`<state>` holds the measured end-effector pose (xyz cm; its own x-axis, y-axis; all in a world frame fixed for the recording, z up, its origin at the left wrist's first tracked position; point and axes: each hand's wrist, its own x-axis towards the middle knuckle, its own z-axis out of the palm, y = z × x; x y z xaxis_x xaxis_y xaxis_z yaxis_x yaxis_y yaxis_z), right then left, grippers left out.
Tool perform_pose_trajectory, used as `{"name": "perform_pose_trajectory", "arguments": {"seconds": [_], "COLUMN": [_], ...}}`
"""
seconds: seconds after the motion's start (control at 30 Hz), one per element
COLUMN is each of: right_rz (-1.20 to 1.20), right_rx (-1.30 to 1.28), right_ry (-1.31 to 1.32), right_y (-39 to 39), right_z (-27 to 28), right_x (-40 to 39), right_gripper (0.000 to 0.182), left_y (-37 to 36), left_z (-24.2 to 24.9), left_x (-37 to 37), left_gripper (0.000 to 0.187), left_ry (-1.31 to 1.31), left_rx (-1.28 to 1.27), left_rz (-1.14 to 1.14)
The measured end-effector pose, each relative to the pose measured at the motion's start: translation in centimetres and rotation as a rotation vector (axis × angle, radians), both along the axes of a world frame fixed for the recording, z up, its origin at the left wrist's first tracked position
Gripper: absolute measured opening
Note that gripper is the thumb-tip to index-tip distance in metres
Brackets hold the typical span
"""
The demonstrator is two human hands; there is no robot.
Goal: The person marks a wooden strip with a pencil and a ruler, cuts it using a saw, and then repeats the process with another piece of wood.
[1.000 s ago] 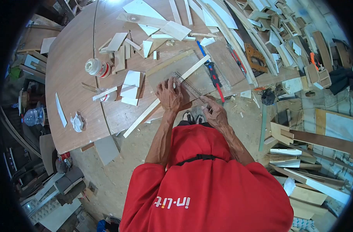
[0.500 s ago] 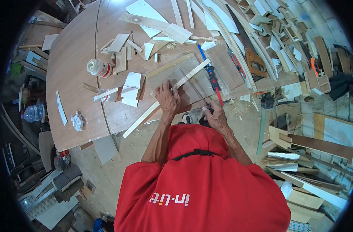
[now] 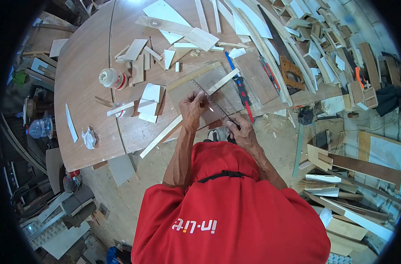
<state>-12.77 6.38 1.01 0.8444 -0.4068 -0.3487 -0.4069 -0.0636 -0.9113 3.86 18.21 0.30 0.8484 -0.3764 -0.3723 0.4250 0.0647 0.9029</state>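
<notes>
A narrow dark metal strip [image 3: 217, 107], which looks like a steel ruler, slants across a pale wooden stick [image 3: 163, 135] at the table's near edge. My left hand [image 3: 192, 110] is closed, its thumb and fingers pinching the strip near its far part. The strip's near end is gripped in my right hand [image 3: 243, 133], just off the table edge. The stick runs diagonally, partly hidden by my left hand, over a flat greyish board [image 3: 229, 94]. A blue and black tool with a red end [image 3: 243, 92] lies right of the board.
A handsaw [image 3: 290, 74] and long wood strips lie at the table's right. White offcuts [image 3: 150, 97], a white tub [image 3: 112, 78] and a crumpled white wad [image 3: 89, 138] are on the left. Wood pieces [image 3: 365, 165] are piled on the floor at right.
My left hand has risen from lying flat on the stick and board and now pinches the metal strip. The strip has shifted slightly left, with my right hand still on its near end.
</notes>
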Motion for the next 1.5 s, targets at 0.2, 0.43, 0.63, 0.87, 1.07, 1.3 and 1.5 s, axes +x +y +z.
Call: {"name": "perform_pose_trajectory", "arguments": {"seconds": [0.2, 0.43, 0.63, 0.87, 1.07, 1.3, 1.5], "right_rz": [0.007, -0.004, 0.131, 0.143, 0.114, 0.125, 0.12], "right_rx": [-0.023, 0.004, -0.542, -0.609, -0.613, -0.547, -0.518], "right_ry": [0.039, 0.074, -0.161, -0.197, -0.148, -0.087, -0.136], "right_y": [0.0, 0.2, -0.2, 0.0, 0.1, 0.2, 0.3], "right_z": [0.6, 0.4, -0.2, -0.2, -1.3, -1.5, -2.0], "right_x": [-0.6, -1.0, -1.1, -1.6, -2.0, -1.8, -1.9], "right_gripper": [0.029, 0.029, 0.041, 0.048, 0.048, 0.048, 0.048], "left_y": [-0.3, 0.2, 0.0, 1.5, 1.5, 1.1, 1.0], "left_z": [-0.1, -0.4, 1.7, 0.0, -2.2, -4.9, -5.1], "left_x": [-0.4, 0.0, -0.7, 1.0, -0.9, -1.9, -1.8], "left_gripper": [0.019, 0.017, 0.016, 0.03, 0.033, 0.031, 0.032], "left_ry": [0.129, 0.034, 0.006, -0.1, -0.837, -1.138, -1.163], "left_rx": [-0.003, 0.016, 0.015, 0.43, 0.987, 0.838, 0.841], "left_rz": [0.072, 0.036, -0.001, -0.242, -0.183, -0.149, -0.138]}}
